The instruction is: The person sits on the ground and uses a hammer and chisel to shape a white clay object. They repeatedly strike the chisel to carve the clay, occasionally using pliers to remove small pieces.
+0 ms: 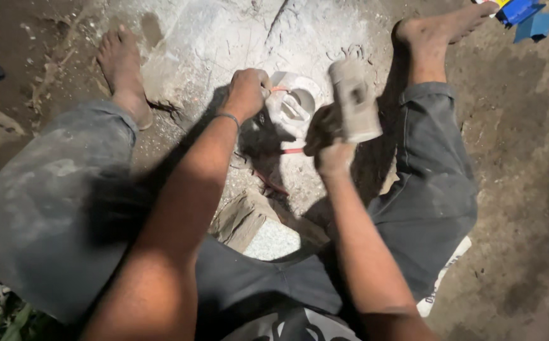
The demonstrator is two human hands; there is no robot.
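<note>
Nearest the bottom of the frame I see the person's 2 forearms rising from grey trousers [41, 208], knees spread to the left and right edges. Between the thighs, at lower centre, lies a pale stone block [255, 230], partly in shadow.

Above it, at centre, the right hand [332, 148] is closed tight in a full fist around the handle of a dusty hammer [354, 101]; the grey rectangular head stands up just right of centre, slightly blurred. The left hand [247, 93], a thin bracelet [227, 117] on its wrist, is also closed, fingers curled down over what appears to be a short tool; the tool itself is hidden, so I cannot tell its kind. That fist touches the left edge of a small white carved stone piece [293, 107], which sits at centre on a large pale slab [211, 38]. 1 thin red cord [291, 151] shows just below the piece.

Further off, 2 bare feet rest on the ground at upper left [121, 66] and upper right [435, 31]. A blue object [519, 11] lies in the upper right corner.
</note>
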